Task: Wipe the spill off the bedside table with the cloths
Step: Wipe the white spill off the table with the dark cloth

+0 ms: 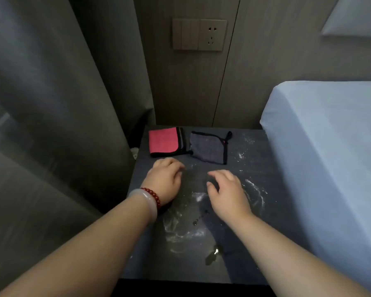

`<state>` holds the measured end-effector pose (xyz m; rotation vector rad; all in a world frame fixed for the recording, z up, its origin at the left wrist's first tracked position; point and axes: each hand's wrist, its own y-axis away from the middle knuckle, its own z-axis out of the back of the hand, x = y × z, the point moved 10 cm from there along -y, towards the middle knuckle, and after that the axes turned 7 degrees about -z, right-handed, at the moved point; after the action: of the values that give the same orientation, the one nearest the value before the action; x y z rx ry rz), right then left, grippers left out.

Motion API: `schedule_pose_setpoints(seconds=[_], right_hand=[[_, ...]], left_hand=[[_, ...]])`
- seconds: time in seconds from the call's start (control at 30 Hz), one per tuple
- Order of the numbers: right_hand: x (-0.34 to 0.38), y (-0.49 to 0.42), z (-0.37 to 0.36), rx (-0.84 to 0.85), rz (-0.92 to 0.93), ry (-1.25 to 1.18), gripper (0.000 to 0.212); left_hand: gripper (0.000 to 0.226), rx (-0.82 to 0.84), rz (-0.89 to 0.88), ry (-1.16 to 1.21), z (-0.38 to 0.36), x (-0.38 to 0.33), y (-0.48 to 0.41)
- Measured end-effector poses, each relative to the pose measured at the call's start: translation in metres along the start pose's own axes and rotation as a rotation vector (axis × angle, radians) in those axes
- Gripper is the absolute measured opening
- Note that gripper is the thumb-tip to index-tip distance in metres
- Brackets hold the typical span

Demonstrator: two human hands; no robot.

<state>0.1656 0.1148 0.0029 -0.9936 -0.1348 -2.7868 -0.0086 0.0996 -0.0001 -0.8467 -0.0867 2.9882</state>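
Hands over a dark bedside table (251, 168), fingers loosely curled, holding nothing. Folded pink cloth with black trim (163, 142) lies just beyond the left hand (165, 181); folded grey dark-edged cloth (208, 148) beyond the right hand (227, 194). Watery spill (180, 228) glistens under both wrists

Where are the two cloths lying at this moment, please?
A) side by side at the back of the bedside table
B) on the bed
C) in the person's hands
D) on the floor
A: the pink cloth and the grey cloth lie next to each other near the far edge of the bedside table.
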Motion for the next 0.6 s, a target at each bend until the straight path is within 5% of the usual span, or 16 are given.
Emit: schedule_pose_setpoints(seconds=[0.37,0.53,0.6], right_hand=[[-0.001,-0.085,-0.062,0.26,0.096,0.466,0.056],[0.014,-0.095,-0.046,-0.052,0.171,0.549,0.05],[0.015,-0.11,-0.05,-0.045,0.186,0.53,0.051]], left_hand=[[0.056,0.227,0.148,-0.27,-0.017,0.058,-0.072],[0.045,0.094,0.054,-0.373,-0.013,0.07,-0.074],[0.043,0.034,0.03,-0.394,-0.004,0.07,-0.085]])
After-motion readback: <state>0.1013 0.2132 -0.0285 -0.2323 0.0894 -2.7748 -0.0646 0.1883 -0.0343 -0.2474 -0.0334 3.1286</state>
